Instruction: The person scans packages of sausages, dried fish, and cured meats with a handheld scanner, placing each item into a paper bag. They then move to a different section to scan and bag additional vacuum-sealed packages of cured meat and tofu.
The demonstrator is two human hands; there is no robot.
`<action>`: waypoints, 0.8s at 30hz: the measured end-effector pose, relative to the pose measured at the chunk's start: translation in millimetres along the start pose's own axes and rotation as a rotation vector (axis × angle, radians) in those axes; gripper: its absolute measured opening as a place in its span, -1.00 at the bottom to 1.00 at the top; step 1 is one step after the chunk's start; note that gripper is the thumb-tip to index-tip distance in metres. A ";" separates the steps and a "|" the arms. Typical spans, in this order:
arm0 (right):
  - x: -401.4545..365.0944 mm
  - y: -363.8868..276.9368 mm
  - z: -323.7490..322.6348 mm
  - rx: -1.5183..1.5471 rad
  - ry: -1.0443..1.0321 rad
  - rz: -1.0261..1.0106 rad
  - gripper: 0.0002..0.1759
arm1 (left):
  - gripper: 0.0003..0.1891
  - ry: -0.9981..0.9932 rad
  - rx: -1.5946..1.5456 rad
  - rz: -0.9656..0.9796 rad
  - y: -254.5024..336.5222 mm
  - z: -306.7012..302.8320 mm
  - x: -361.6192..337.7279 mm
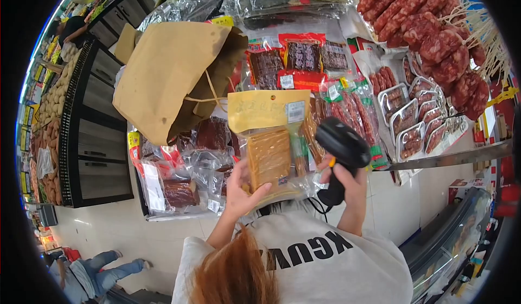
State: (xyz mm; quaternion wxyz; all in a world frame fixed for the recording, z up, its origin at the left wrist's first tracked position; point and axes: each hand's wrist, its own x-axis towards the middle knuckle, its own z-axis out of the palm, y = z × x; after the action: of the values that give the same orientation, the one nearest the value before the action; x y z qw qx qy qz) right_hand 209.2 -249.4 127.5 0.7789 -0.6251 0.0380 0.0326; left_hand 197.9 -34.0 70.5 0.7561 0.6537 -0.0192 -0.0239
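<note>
Near the middle of the frame, the left hand [244, 189] holds the pack [269, 155] by its lower left, thumb across the front, fingers partly curled. To its right, the right hand [350, 189] seems closed around the handle of the scanner [344, 143], though blur obscures the grip. The paper bag [165, 68] lies upper left of the pack; sausages [434, 41] hang at upper right.

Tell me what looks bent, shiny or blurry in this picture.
Head view: strong wide-angle bending, black corners, the dark cabinet curved at left; white glare on the clear plastic wrap at top, faint shine on the tiled floor; the barcode scanner slightly soft; the yellow package clearer.
</note>
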 end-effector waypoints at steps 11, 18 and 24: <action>3.7 4.2 44.9 -0.111 -0.102 0.039 -0.78 | -0.44 0.188 0.295 0.147 -19.3 -24.4 -28.2; 7.0 10.1 44.5 -0.144 -0.091 0.135 -0.76 | -0.44 0.202 0.313 0.115 -20.9 -22.3 -29.0; 7.1 10.8 44.5 -0.144 -0.101 0.146 -0.77 | -0.44 0.188 0.301 0.113 -22.7 -22.8 -28.8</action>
State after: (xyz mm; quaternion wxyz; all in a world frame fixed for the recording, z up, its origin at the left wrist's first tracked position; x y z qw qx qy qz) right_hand 216.0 -203.6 126.0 0.7286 -0.6724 0.0418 0.1234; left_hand 170.2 -13.0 44.8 0.6483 0.7568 0.0112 0.0830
